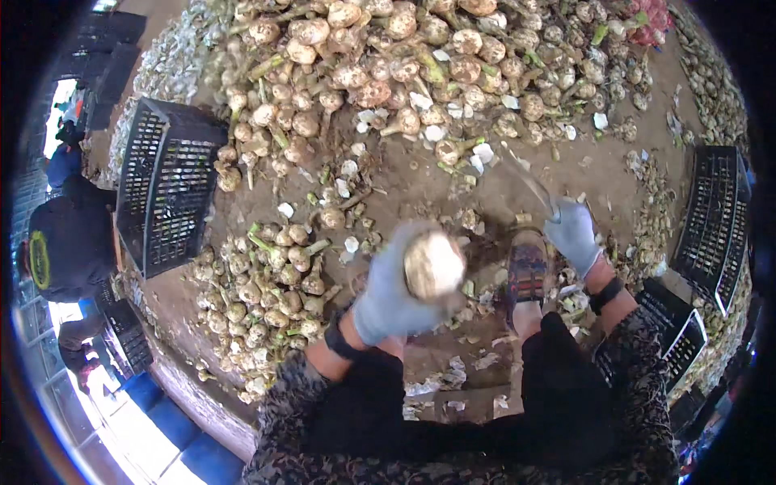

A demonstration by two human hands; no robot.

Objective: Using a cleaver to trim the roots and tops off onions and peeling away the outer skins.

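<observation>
My left hand [388, 303], in a pale grey glove, grips a large garlic bulb [435, 265] in front of my knees. One side of the bulb is bright white and the other tan; hand and bulb are slightly blurred. In my right hand [571, 233], gloved alike, is a knife [530, 179] whose narrow blade points up and left, apart from the bulb. Ahead of me lies a big heap of soil-stained garlic bulbs [388, 60], many with stems. A smaller pile of garlic [267, 297] is on the ground to my left.
A black plastic crate [182, 188] stands at the left, near a person in dark clothes [76, 236]. More black crates [709, 218] are at the right. Peel scraps [448, 376] litter the ground around my shoe [526, 273]. A red mesh bag [650, 23] lies at the heap's far right.
</observation>
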